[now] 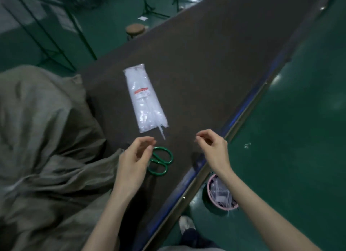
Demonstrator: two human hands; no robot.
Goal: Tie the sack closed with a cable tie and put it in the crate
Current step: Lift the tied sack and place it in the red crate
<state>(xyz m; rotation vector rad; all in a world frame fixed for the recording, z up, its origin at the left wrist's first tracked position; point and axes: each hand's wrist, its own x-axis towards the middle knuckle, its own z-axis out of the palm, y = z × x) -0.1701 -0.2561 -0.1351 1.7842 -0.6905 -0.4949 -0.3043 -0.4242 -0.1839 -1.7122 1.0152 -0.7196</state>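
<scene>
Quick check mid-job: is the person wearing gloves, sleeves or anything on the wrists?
No gloves: the left hand and right hand are both bare. The left forearm and right forearm are bare too, with no sleeve, watch or band in view. No rings show, though the picture is slightly blurred.

Green scissors (160,160) lie on the dark worktop (206,72), with a bag of cable ties (144,99) just beyond them and the grey sack (46,138) to their left. The left hand (133,160) and the right hand (215,147) hover on either side of the scissors, with fingers (201,135) curled.
</scene>
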